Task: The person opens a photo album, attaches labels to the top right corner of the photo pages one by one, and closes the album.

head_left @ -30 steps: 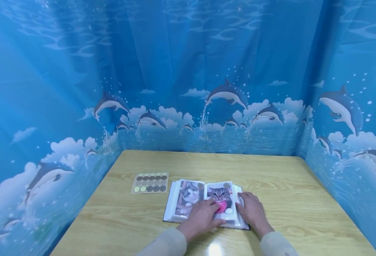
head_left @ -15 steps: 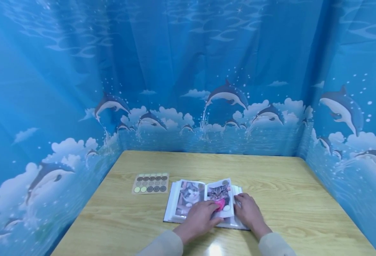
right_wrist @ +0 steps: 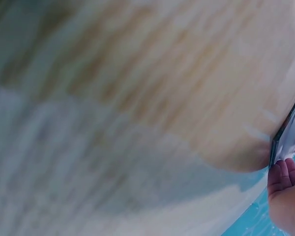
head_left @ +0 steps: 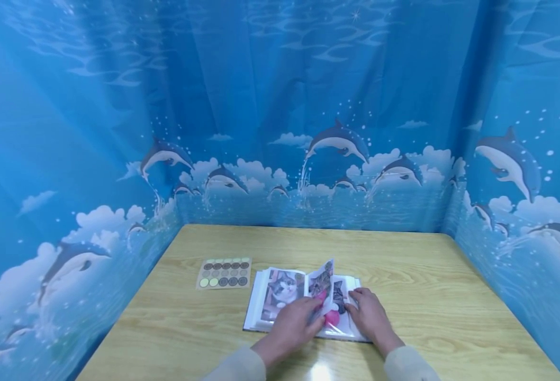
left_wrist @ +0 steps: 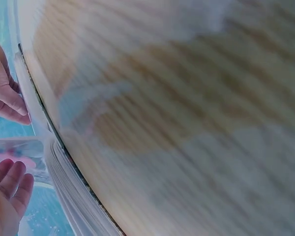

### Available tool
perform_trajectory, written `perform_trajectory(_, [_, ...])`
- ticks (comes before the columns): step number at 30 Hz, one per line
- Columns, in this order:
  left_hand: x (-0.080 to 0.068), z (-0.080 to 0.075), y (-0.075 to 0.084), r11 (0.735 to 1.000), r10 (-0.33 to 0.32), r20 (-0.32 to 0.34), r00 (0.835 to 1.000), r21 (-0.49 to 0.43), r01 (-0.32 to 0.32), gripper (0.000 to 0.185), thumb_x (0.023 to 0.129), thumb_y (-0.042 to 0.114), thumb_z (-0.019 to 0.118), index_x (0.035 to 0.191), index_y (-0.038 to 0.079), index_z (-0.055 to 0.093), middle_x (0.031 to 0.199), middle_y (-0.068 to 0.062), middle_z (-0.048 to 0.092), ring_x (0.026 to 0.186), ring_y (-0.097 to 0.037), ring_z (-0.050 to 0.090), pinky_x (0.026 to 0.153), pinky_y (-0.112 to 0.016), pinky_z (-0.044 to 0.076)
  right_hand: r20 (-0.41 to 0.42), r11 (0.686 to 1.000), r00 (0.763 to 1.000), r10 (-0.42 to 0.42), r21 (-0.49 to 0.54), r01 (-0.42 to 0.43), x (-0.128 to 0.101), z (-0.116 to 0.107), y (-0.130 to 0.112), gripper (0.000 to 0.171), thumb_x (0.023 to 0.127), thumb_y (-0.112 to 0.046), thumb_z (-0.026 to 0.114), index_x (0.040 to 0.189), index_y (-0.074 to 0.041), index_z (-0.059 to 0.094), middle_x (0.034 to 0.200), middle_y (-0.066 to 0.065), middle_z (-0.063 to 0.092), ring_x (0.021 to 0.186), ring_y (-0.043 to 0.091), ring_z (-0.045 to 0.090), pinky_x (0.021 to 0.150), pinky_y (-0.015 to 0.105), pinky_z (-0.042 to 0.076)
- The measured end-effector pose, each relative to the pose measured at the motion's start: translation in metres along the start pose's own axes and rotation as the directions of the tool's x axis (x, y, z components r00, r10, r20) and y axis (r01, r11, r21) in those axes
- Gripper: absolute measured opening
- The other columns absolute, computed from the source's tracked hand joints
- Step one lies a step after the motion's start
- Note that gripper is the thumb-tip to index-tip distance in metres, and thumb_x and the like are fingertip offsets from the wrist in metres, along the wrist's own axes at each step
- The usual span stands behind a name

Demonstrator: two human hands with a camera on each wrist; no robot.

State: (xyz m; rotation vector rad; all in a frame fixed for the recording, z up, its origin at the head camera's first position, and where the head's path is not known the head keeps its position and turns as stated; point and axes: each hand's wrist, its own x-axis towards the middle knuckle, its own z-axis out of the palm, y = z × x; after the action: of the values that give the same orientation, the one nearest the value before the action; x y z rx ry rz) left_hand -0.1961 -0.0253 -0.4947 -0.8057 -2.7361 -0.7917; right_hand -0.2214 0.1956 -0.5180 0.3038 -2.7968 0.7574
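Photo album (head_left: 280,296) lies open on table (head_left: 427,286). Left hand (head_left: 291,325) pinches 1 raised page (head_left: 322,286); right hand (head_left: 368,316) rests flat, fingers relaxed, on right pages. No legible writing.

Photo album (head_left: 280,296) lies open on table (head_left: 404,275). Left hand (head_left: 289,328) holds one page (head_left: 322,286) upright; right hand (head_left: 370,317) rests on right-side pages. Sticker sheet (head_left: 224,272) lies nearby.

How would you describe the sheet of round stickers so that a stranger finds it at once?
Start at the wooden table and find the open photo album near its front edge. Just left of the album, apart from it, lies the sticker sheet. It alone is a flat pale card with rows of dark and light dots, not cat photos.
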Motion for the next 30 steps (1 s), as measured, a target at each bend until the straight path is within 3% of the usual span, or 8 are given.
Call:
perform_trajectory(6, [-0.002, -0.004, -0.003, 0.993, -0.036, -0.095, 0.995, -0.113, 0.025, 0.034, 0.095, 0.029, 0.066, 0.126, 0.014, 0.067, 0.117, -0.001, 0.07, 0.103, -0.016, 0.066, 0.09, -0.031, 0.055, -0.004, 1.0, 1.0, -0.012, -0.011, 0.012, 0.0, -0.001, -0.001, 0.037, 0.088, -0.008, 0.07, 0.117, 0.014, 0.063, 0.118, 0.031, 0.059, 0.11, 0.047, 0.056, 0.098, 0.058, 0.044])
perform_trajectory(12, [-0.004, -0.01, -0.005, 0.971, -0.095, -0.119, 0.988, -0.231, 0.065, 0.034, 0.095, 0.027, 0.066, 0.124, 0.008, 0.067, 0.111, -0.006, 0.07, 0.095, -0.017, 0.067, 0.08, -0.025, 0.057, 0.012, 1.0, 1.0, -0.006, -0.01, 0.006, 0.0, -0.001, -0.002, 0.037, 0.089, -0.008, 0.07, 0.118, 0.014, 0.063, 0.119, 0.032, 0.059, 0.111, 0.048, 0.055, 0.099, 0.057, 0.044])
perform_trajectory(18, [-0.005, -0.016, -0.008, 0.926, -0.145, -0.124, 0.982, -0.367, 0.09, 0.031, 0.094, 0.018, 0.068, 0.12, 0.001, 0.067, 0.098, -0.002, 0.071, 0.083, -0.006, 0.064, 0.072, -0.017, 0.055, 0.03, 1.0, 1.0, 0.009, -0.013, -0.009, 0.001, -0.001, -0.001, 0.038, 0.091, -0.009, 0.068, 0.12, 0.014, 0.062, 0.121, 0.032, 0.057, 0.113, 0.048, 0.055, 0.1, 0.057, 0.043])
perform_trajectory(25, [-0.007, -0.03, -0.009, 0.846, -0.258, -0.081, 0.963, -0.501, 0.185, 0.032, 0.09, 0.013, 0.07, 0.119, -0.001, 0.067, 0.089, 0.005, 0.069, 0.079, -0.005, 0.062, 0.069, -0.018, 0.055, 0.043, 1.0, 0.999, 0.02, 0.0, -0.02, 0.001, -0.002, -0.002, 0.038, 0.092, -0.01, 0.067, 0.121, 0.013, 0.061, 0.123, 0.032, 0.057, 0.115, 0.048, 0.053, 0.101, 0.059, 0.042])
perform_trajectory(30, [-0.009, -0.036, -0.013, 0.825, -0.319, -0.083, 0.944, -0.515, 0.234, 0.03, 0.089, 0.01, 0.071, 0.117, -0.002, 0.068, 0.086, 0.004, 0.068, 0.076, -0.007, 0.061, 0.065, -0.02, 0.055, 0.046, 1.0, 0.999, 0.02, -0.002, -0.02, 0.001, -0.003, -0.003, 0.038, 0.092, -0.009, 0.067, 0.122, 0.012, 0.061, 0.123, 0.032, 0.056, 0.115, 0.048, 0.053, 0.101, 0.059, 0.043])
